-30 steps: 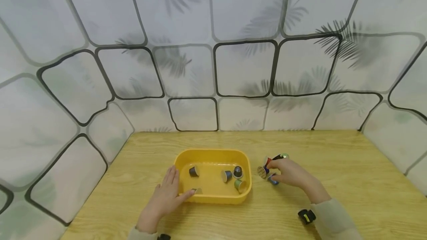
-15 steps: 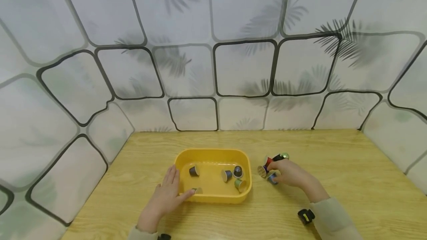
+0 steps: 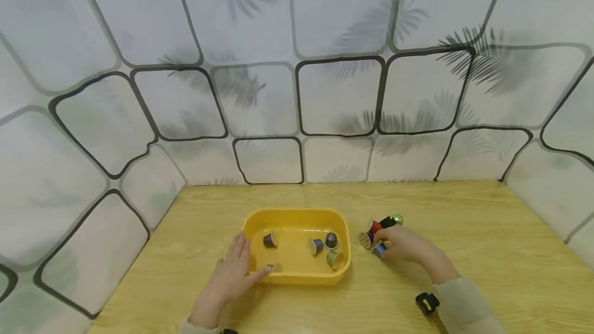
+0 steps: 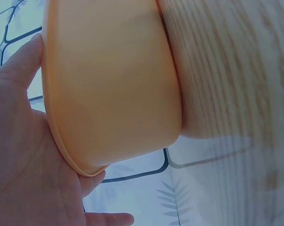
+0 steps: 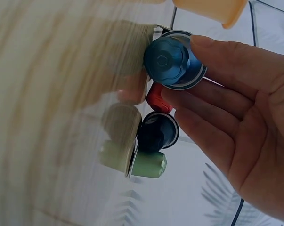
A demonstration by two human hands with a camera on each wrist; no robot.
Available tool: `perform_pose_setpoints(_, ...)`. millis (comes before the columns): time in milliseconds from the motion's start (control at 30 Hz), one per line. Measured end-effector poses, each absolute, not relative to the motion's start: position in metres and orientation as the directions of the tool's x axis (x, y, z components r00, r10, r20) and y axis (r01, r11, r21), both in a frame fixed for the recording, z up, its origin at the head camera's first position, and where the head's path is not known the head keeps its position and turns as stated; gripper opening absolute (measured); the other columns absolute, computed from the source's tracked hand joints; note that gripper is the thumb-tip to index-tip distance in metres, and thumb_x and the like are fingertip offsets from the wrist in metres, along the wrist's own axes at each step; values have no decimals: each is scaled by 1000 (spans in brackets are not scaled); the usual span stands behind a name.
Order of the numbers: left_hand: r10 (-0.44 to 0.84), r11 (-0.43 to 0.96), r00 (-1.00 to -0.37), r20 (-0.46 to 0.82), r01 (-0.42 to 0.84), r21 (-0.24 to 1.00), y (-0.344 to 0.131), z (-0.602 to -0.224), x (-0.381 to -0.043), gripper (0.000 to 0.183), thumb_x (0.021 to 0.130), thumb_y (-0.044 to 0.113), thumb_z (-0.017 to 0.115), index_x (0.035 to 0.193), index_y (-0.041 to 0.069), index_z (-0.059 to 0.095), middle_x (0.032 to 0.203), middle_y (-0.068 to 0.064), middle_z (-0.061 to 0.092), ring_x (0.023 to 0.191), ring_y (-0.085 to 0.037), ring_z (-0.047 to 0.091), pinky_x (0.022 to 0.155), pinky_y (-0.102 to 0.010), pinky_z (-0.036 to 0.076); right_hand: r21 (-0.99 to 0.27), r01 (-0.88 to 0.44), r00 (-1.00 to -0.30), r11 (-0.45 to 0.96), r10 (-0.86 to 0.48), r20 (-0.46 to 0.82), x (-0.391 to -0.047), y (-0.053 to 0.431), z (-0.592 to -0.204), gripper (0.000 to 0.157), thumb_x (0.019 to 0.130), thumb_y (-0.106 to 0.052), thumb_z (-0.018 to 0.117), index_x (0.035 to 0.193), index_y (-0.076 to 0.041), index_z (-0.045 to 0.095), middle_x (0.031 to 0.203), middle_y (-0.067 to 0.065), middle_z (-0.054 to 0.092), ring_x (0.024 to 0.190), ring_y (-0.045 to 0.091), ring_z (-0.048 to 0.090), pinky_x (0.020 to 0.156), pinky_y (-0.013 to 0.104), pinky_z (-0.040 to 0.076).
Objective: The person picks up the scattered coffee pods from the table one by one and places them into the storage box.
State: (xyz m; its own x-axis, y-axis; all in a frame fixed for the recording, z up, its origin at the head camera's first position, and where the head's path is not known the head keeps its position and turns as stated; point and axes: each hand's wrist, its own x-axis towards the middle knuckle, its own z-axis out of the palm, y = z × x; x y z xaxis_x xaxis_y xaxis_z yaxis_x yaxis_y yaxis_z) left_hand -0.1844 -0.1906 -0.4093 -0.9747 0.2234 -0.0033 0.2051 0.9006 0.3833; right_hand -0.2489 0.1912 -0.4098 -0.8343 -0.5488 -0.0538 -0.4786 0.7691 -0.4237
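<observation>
My left hand (image 3: pixel 228 272) rests against the left end of a yellow plastic tray (image 3: pixel 297 278), its thumb lying over the near rim. The left wrist view shows the palm along the rim of the tray (image 4: pixel 109 84). Several coffee capsules lie inside, including a green one (image 3: pixel 333 260) and a dark upright one (image 3: pixel 331 240). Right of the tray, my right hand (image 3: pixel 408 245) pinches a blue coffee capsule (image 5: pixel 167 61) at its rim, between thumb and fingers. The fingertips partly cover the capsules behind it.
Beside the right hand lie a red capsule (image 5: pixel 159 99), a black capsule (image 5: pixel 157 131) and a light green capsule (image 5: pixel 149 163). A purple capsule (image 3: pixel 366 239) leans with its lid toward the tray. A patterned wall (image 3: pixel 334 159) closes off the table's (image 3: pixel 213 200) back.
The blue capsule has tilted and shifted slightly at the right fingertips. The right hand has moved only a little. The left hand and the tray stay in place.
</observation>
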Motion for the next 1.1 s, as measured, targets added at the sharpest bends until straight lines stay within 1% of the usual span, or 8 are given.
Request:
perform_pose_setpoints(133,214,902,-977,-15,192,387,-192,-410,-179,94,81,63,41,135,-11,20,144,-22,5,131,-33,5,92,-64,17,-457,-477,-821,751,-566,-72,-247,190,-413,23,72,-1,69,93,-5,64,91,2,60,82,20,55,67,37,45)
perform_pose_setpoints(367,223,897,-975,-3,204,393,-190,-410,-180,94,82,63,40,136,-10,19,144,-22,5,131,-33,5,92,-64,17,-472,-452,-835,757,-546,-76,-246,192,-414,26,70,2,69,95,-5,64,94,4,61,85,23,56,69,38,46)
perform_pose_setpoints(533,221,898,-975,2,204,390,-189,-410,-182,93,82,63,41,136,-11,20,143,-22,4,131,-34,5,91,-64,18,-479,-454,-829,751,-553,-81,-246,194,-411,29,69,3,69,97,-3,64,95,6,61,86,24,56,70,38,46)
perform_pose_setpoints(733,221,900,-975,-2,203,387,-188,-407,-183,93,82,63,41,136,-11,20,144,-22,4,131,-34,4,91,-64,17,-452,-468,-827,759,-556,-78,-247,195,-409,33,65,6,68,97,-3,64,95,5,61,86,23,55,72,39,46)
perform_pose_setpoints(933,220,903,-975,-13,199,381,-187,-407,-184,94,82,64,40,135,-11,19,144,-22,3,131,-34,4,91,-65,17,-455,-457,-829,764,-551,-93,-245,196,-406,30,67,7,68,94,-3,63,94,6,61,90,30,56,75,44,45)
perform_pose_setpoints(1100,218,902,-976,-17,196,384,-187,-407,-183,94,82,62,41,135,-11,19,144,-22,4,131,-34,5,91,-65,17,-421,-485,-823,767,-563,-78,-244,195,-407,29,66,6,69,93,-3,63,91,4,60,87,28,56,74,43,46)
